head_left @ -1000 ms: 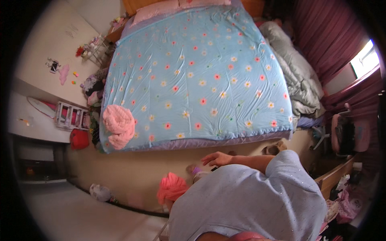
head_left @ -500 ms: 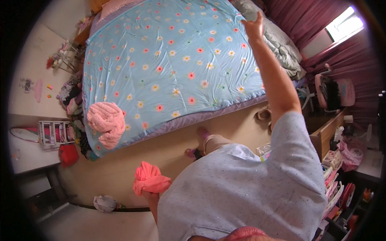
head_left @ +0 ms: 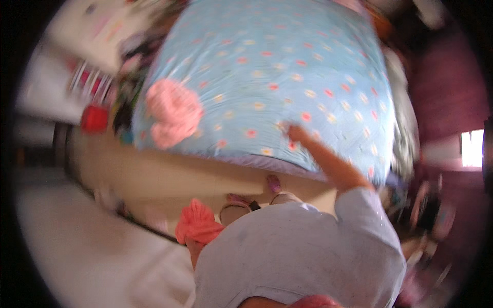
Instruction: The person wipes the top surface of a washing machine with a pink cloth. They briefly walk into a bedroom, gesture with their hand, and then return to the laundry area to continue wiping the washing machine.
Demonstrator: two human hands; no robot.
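Two bare hands are in view, spread well apart on either side of the person's grey shirt (head_left: pixel 298 251). The left hand (head_left: pixel 192 243), low at the person's left side, grasps a bunched coral cloth (head_left: pixel 197 222); the folds rise above the hand and cover most of its fingers, so how tightly they close cannot be told. The cloth sits directly on and over that hand, off the floor (head_left: pixel 138 164) and nearer the person than the bed's front edge. The right hand (head_left: pixel 294 132) is stretched forward on a bare forearm over the front part of the blue flowered cover (head_left: pixel 246 72); it is blurred, so I cannot tell how far its fingers are open or whether they touch the fabric, though nothing shows in its grasp. A fluffy pink cloth (head_left: pixel 174 114) lies heaped on the cover near the bed's front left corner, to the left of the right hand and farther forward than the coral cloth. Below the bed's purple edge (head_left: pixel 267 163), a purple shoe (head_left: pixel 274 183) shows on the floor, between the two hands from left to right. A red object (head_left: pixel 94 118) stands left of the bed.
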